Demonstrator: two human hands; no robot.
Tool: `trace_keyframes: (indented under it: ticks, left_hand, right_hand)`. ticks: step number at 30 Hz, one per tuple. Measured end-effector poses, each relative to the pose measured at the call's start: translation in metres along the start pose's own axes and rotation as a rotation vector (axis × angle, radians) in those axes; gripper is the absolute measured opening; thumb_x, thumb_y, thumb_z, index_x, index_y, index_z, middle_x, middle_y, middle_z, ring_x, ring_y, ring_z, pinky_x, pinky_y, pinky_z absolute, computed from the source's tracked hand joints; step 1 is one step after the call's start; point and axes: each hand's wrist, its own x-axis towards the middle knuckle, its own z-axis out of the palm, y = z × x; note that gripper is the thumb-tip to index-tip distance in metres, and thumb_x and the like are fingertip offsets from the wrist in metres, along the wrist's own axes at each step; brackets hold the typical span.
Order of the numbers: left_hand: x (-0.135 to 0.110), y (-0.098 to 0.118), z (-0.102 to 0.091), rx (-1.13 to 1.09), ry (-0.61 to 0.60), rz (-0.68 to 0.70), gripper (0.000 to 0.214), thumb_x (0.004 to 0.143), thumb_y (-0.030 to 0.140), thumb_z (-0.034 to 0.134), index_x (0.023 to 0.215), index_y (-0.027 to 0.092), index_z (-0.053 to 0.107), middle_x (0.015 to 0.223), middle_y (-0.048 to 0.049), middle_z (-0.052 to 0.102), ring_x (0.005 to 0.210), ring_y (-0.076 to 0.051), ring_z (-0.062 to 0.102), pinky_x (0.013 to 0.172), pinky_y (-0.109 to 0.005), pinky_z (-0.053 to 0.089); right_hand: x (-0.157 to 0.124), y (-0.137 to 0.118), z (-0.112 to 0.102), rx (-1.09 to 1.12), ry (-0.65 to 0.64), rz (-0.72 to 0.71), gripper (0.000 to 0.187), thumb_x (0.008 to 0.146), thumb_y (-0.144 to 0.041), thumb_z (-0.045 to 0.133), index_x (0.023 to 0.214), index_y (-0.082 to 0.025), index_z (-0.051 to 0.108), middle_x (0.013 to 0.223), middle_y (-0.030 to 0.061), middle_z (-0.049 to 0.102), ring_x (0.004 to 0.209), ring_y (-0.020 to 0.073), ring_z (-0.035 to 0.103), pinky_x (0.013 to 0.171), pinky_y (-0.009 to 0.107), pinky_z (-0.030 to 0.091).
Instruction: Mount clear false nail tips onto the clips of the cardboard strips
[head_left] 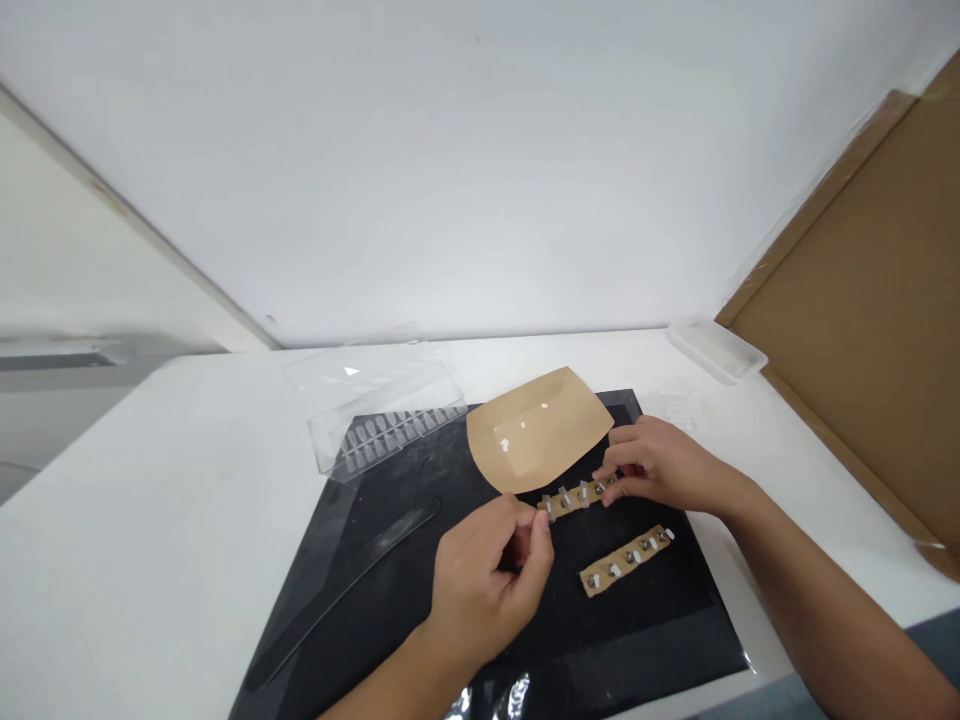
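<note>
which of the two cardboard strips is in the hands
The upper strip, held between the left hand and right hand; the lower strip lies untouched on the black mat.

Black mat (637, 640) under your left hand (484, 590), glossy patch at near edge. Clear plastic strip (345, 595) lying just left of that hand. Kraft-paper fan shape (525, 430) ahead of both hands, white flecks on it. Further left, clear tray of false nails (390, 430), clear lid (352, 370) behind it. Beyond your right hand (664, 465), white tray (716, 350) — cardboard sheet (847, 300) right of it, at edge of white table (150, 500).
</note>
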Motion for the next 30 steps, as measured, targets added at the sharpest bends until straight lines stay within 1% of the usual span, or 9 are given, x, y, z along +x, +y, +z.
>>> trace_keyframes:
  ticks: [5, 8, 11, 15, 17, 22, 26, 28, 30]
  left_hand:
    - [-0.0012, -0.001, 0.0011, -0.009, 0.0, -0.012, 0.026, 0.098, 0.015, 0.058, 0.072, 0.019, 0.058, 0.058, 0.0045, 0.053, 0.049, -0.008, 0.048, 0.051, -0.022, 0.038]
    - [-0.0022, -0.0022, 0.0014, -0.006, -0.001, -0.021, 0.026, 0.098, 0.016, 0.058, 0.072, 0.019, 0.058, 0.058, 0.0045, 0.053, 0.049, -0.008, 0.049, 0.052, -0.022, 0.039]
    - [-0.0024, -0.0026, 0.0012, -0.004, -0.013, -0.032, 0.027, 0.098, 0.017, 0.058, 0.071, 0.019, 0.058, 0.058, 0.0044, 0.053, 0.049, -0.008, 0.049, 0.051, -0.022, 0.039]
    - [-0.0012, -0.0019, 0.0013, -0.008, -0.009, -0.032, 0.028, 0.098, 0.017, 0.057, 0.07, 0.019, 0.059, 0.057, 0.004, 0.054, 0.048, -0.009, 0.05, 0.05, -0.022, 0.039]
    - [-0.0008, -0.0015, 0.0012, -0.013, -0.006, -0.029, 0.028, 0.098, 0.017, 0.057, 0.07, 0.019, 0.058, 0.057, 0.004, 0.054, 0.047, -0.009, 0.049, 0.049, -0.022, 0.039]
    - [-0.0012, -0.0008, 0.0005, -0.013, -0.006, -0.028, 0.028, 0.098, 0.017, 0.057, 0.07, 0.019, 0.058, 0.057, 0.0039, 0.054, 0.048, -0.009, 0.049, 0.05, -0.021, 0.038]
    - [-0.0012, -0.0014, 0.0007, -0.017, -0.015, -0.037, 0.028, 0.098, 0.017, 0.057, 0.07, 0.019, 0.057, 0.057, 0.0039, 0.054, 0.048, -0.009, 0.049, 0.05, -0.022, 0.038]
    - [-0.0012, -0.0016, 0.0007, -0.023, -0.015, -0.036, 0.028, 0.098, 0.017, 0.057, 0.071, 0.019, 0.057, 0.057, 0.004, 0.053, 0.048, -0.009, 0.049, 0.05, -0.022, 0.038]
    - [-0.0013, -0.0015, 0.0006, -0.027, -0.015, -0.034, 0.028, 0.098, 0.017, 0.057, 0.071, 0.019, 0.057, 0.057, 0.0043, 0.052, 0.048, -0.009, 0.049, 0.05, -0.022, 0.038]
  right_hand:
    - [-0.001, -0.0043, 0.0001, -0.085, -0.009, -0.011, 0.022, 0.091, -0.047, 0.082, 0.092, -0.025, 0.079, 0.079, -0.0031, 0.068, 0.07, 0.0137, 0.059, 0.074, 0.032, 0.032]
    - [-0.0013, -0.0042, 0.0004, -0.121, -0.003, -0.024, 0.024, 0.091, -0.049, 0.082, 0.093, -0.025, 0.078, 0.079, -0.003, 0.067, 0.069, 0.0138, 0.058, 0.074, 0.032, 0.032]
    - [-0.0012, -0.0039, -0.0002, -0.113, 0.015, -0.032, 0.027, 0.089, -0.05, 0.084, 0.096, -0.025, 0.078, 0.083, -0.0019, 0.069, 0.073, 0.0148, 0.061, 0.075, 0.032, 0.035]
    - [-0.0014, -0.0027, -0.0019, -0.036, 0.05, -0.033, 0.036, 0.086, -0.053, 0.086, 0.103, -0.023, 0.076, 0.094, 0.0012, 0.071, 0.077, 0.0163, 0.064, 0.074, 0.031, 0.041]
    - [-0.0019, -0.0013, -0.0022, 0.004, 0.06, -0.037, 0.037, 0.085, -0.053, 0.086, 0.105, -0.023, 0.076, 0.096, 0.0022, 0.071, 0.079, 0.017, 0.065, 0.073, 0.031, 0.043]
    - [-0.0014, 0.0015, -0.0004, 0.061, 0.088, -0.079, 0.031, 0.085, -0.047, 0.088, 0.104, -0.025, 0.078, 0.099, 0.0033, 0.073, 0.09, 0.0202, 0.067, 0.08, 0.034, 0.049]
    - [0.0013, 0.0012, -0.0002, 0.113, 0.096, -0.159, 0.017, 0.087, -0.039, 0.087, 0.091, -0.025, 0.08, 0.099, 0.0029, 0.077, 0.095, 0.0204, 0.069, 0.089, 0.038, 0.051]
    - [0.0021, 0.0007, -0.0005, 0.125, 0.094, -0.175, 0.015, 0.088, -0.036, 0.087, 0.084, -0.025, 0.078, 0.1, 0.0023, 0.078, 0.096, 0.0202, 0.07, 0.092, 0.039, 0.052]
    - [0.0021, 0.0002, -0.0006, 0.12, 0.094, -0.173, 0.015, 0.088, -0.036, 0.086, 0.082, -0.025, 0.078, 0.102, 0.0022, 0.078, 0.097, 0.0203, 0.071, 0.092, 0.04, 0.052]
